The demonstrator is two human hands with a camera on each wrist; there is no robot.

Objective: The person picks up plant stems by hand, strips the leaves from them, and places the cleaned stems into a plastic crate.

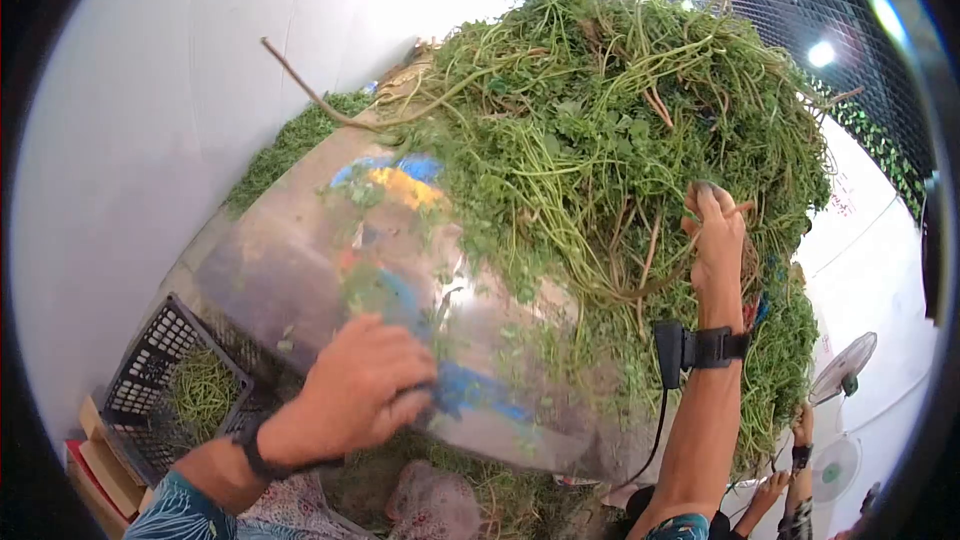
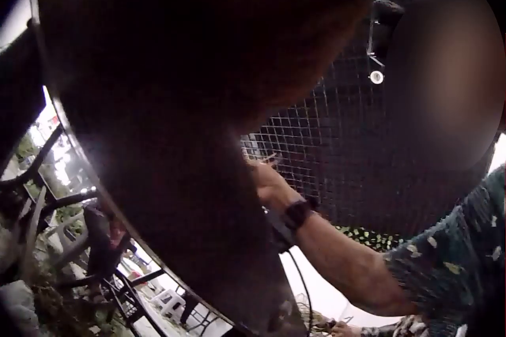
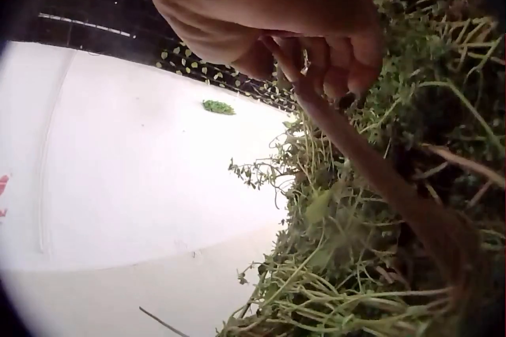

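Observation:
A tall heap of green leafy stems [image 1: 620,130] covers the far and right part of a table. At its right side my right hand [image 1: 715,240] grips a brownish stem; in the right wrist view the curled fingers of that hand [image 3: 277,13] hold the thick stem [image 3: 364,155], which runs down into the heap. My left hand [image 1: 365,390], blurred, is over the near edge of the table with its fingers bent; whether anything is in it cannot be told. The left wrist view shows that hand only as a dark shape, with the right hand [image 2: 273,187] beyond.
A black plastic crate [image 1: 150,360] with cut green stems stands at the lower left, beside cardboard [image 1: 105,470]. Scattered leaves lie on the plastic-covered table [image 1: 270,270]. Other people's hands [image 1: 803,425] are at the lower right, near fans [image 1: 845,370]. A long stem [image 1: 310,90] sticks out leftward.

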